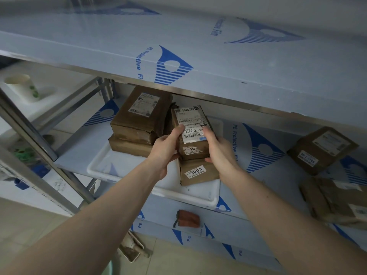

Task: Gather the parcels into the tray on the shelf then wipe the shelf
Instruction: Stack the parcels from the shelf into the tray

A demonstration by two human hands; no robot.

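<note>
In front of you is a metal shelf covered in pale film with blue logos. A white tray sits on it toward the left. Two brown parcels lie directly on the shelf at the right: one farther back, one nearer you.

Dim, soft light; wide-angle edge distortion.
</note>
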